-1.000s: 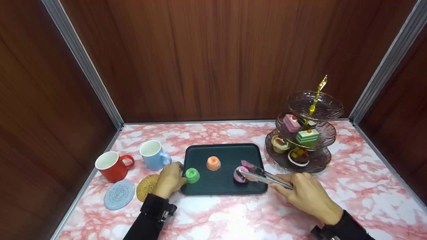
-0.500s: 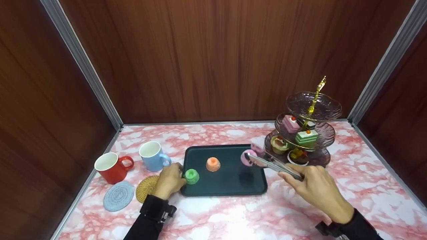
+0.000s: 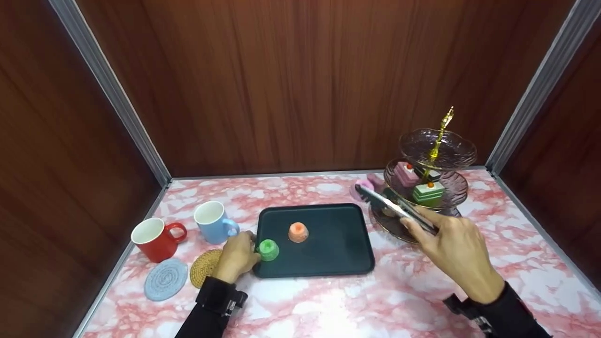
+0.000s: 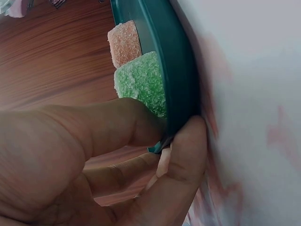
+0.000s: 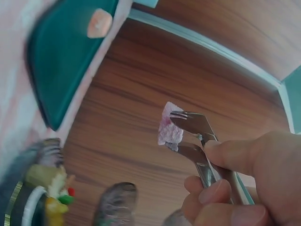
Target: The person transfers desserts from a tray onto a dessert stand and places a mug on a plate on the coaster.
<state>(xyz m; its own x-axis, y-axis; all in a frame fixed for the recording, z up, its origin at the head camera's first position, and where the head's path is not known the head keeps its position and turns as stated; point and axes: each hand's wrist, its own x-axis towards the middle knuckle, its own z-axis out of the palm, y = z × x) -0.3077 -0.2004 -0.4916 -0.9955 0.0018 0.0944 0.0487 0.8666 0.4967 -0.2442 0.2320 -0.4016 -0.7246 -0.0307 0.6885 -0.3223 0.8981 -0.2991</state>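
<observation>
My right hand (image 3: 458, 251) grips metal tongs (image 3: 394, 206), whose tips clamp a pink sugar-coated jelly sweet (image 5: 169, 125) in the air. In the head view that sweet shows beyond the tray's far right corner, beside the tiered stand (image 3: 458, 188). At the left end of the dark green tray (image 3: 328, 256), my left hand (image 3: 236, 257) pinches the rim between thumb and fingers. A green sugar-coated sweet (image 3: 268, 250) sits on the tray right by that thumb, and an orange one (image 3: 298, 232) lies farther in.
On the stand's middle tier are a pink cake slice (image 3: 405, 174), a green one (image 3: 428, 193) and a dark one. The arm and tongs partly cover the bottom tier. Left of the tray stand a blue mug (image 3: 210, 220), a red mug (image 3: 155, 241), a grey coaster (image 3: 165, 280) and a woven coaster (image 3: 203, 269).
My right hand has lifted the pink sweet off the tray with the tongs and carried it up and rightward toward the stand. The left hand has stayed at the tray's rim.
</observation>
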